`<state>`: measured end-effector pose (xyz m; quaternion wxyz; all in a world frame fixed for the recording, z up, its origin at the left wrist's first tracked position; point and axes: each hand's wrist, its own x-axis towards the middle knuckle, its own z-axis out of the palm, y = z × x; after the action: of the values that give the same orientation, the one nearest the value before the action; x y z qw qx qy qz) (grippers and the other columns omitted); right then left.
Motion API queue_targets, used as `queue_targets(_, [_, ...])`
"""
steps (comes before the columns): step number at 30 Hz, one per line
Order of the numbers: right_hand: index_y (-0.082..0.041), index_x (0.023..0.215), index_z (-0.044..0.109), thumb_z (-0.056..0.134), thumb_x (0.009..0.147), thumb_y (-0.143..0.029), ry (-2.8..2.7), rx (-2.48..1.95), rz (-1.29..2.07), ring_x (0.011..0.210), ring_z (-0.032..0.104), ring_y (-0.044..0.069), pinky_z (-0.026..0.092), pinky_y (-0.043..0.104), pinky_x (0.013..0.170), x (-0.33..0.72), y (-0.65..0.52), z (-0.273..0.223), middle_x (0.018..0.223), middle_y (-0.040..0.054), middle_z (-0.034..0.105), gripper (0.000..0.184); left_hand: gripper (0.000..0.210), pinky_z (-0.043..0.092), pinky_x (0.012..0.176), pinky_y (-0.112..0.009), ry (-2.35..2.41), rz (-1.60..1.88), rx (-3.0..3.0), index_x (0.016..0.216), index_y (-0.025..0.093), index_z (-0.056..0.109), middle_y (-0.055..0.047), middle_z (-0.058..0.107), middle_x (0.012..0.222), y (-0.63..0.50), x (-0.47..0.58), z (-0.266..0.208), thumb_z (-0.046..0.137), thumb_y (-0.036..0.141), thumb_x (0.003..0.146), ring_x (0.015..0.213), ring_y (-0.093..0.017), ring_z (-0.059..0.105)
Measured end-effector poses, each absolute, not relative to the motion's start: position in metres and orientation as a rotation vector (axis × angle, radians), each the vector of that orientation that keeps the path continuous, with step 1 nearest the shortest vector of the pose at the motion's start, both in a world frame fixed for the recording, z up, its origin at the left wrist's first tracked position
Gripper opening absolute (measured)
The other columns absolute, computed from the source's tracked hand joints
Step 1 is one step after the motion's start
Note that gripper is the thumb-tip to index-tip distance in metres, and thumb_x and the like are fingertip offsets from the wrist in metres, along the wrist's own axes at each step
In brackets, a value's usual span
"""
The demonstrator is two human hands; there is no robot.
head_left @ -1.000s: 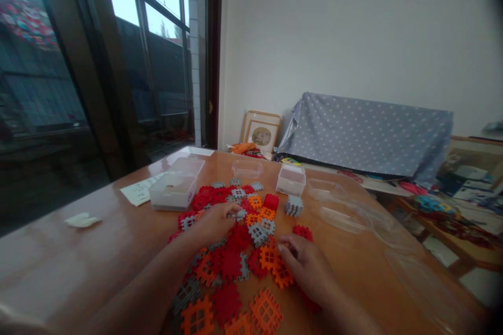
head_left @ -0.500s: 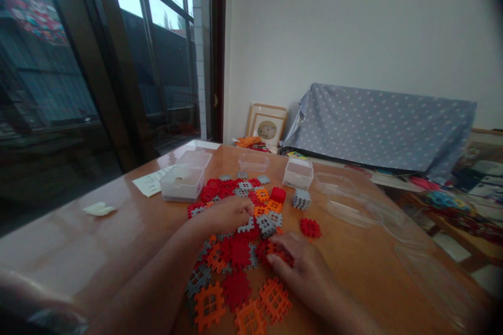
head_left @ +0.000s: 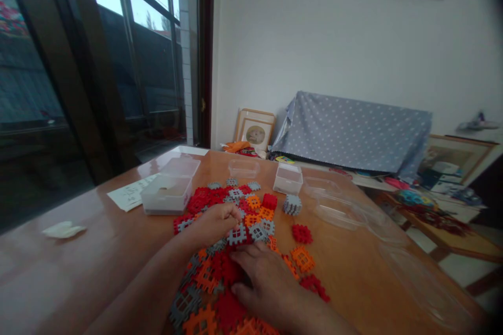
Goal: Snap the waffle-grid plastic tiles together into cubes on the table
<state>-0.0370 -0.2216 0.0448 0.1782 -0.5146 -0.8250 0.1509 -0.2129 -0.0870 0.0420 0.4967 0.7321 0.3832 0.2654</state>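
Observation:
Toothed plastic building tiles in red, orange and grey lie in a loose heap on the wooden table [head_left: 353, 288]. My left hand [head_left: 220, 222] hovers over the middle of the heap, its fingers curled in; anything inside them is hidden. Beside its fingertips is a grey window tile [head_left: 237, 234]. My right hand [head_left: 267, 275] reaches across the near part of the heap, thumb and fingers apart over a red tile [head_left: 229, 267]. To its right lie an orange window tile [head_left: 302, 258] and a red tile [head_left: 314, 286].
A stack of grey tiles [head_left: 292, 204] stands beside a stack of red tiles [head_left: 269, 201]. Behind are a lidded clear box [head_left: 288, 178] and an open clear box [head_left: 167, 196]. Clear plastic trays [head_left: 340, 212] line the right side. A written paper [head_left: 128, 194] and a crumpled tissue [head_left: 63, 230] lie left.
My right hand has moved left over the red tiles, leaving an orange and a red tile showing on its right. My left hand stays curled over the heap. The view has turned right.

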Motion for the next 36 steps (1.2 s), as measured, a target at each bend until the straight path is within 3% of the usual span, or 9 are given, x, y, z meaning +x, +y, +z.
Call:
queue_targets(9, [-0.026,0.121,0.067,0.073,0.079,-0.033,-2.301,-1.433,0.401,0.107,0.058,0.025,0.046,0.036,0.093,-0.033,-0.214,0.038,0.114,0.0043,0.069,0.043,0.019,0.038,0.056,-0.024,0.964,0.738,1.72,0.084,0.018,0.066,-0.002,0.068,0.078,-0.085,-0.209,0.04,0.059,0.036,0.08,0.063,-0.015,0.056])
queue_targets(15, [-0.027,0.126,0.063,0.071,0.081,-0.029,-2.12,-1.445,0.349,0.107,0.059,0.024,0.047,0.037,0.092,-0.006,-0.204,0.05,0.115,0.005,0.068,0.045,0.021,0.039,0.059,-0.024,0.97,0.772,1.677,0.085,0.018,0.064,-0.001,0.068,0.079,-0.091,-0.208,0.051,0.058,0.038,0.083,0.064,-0.015,0.057])
queue_targets(20, [-0.027,0.126,0.062,0.072,0.08,-0.03,-2.019,-1.534,0.251,0.101,0.061,0.026,0.047,0.039,0.088,0.004,-0.191,0.055,0.113,0.0066,0.069,0.047,0.028,0.043,0.064,-0.025,0.893,0.722,1.533,0.097,0.02,0.062,0.0,0.067,0.079,-0.102,-0.198,0.054,0.063,0.042,0.081,0.069,-0.016,0.06])
queue_targets(27, [-0.025,0.122,0.063,0.072,0.079,-0.029,-2.034,-1.533,0.177,0.104,0.06,0.027,0.046,0.039,0.09,0.011,-0.173,0.044,0.112,0.007,0.069,0.044,0.042,0.044,0.064,-0.026,0.839,0.73,1.408,0.111,0.018,0.057,0.001,0.066,0.076,-0.102,-0.188,0.042,0.069,0.035,0.074,0.067,-0.015,0.059])
queue_targets(36, [-0.023,0.118,0.068,0.067,0.086,-0.039,-2.046,-1.78,0.028,0.103,0.06,0.025,0.044,0.036,0.09,0.066,-0.109,0.074,0.107,0.0062,0.072,0.035,0.029,0.045,0.069,-0.027,1.043,0.826,1.409,0.1,0.019,0.061,-0.003,0.072,0.09,-0.091,-0.194,0.047,0.063,0.041,0.081,0.078,-0.018,0.063])
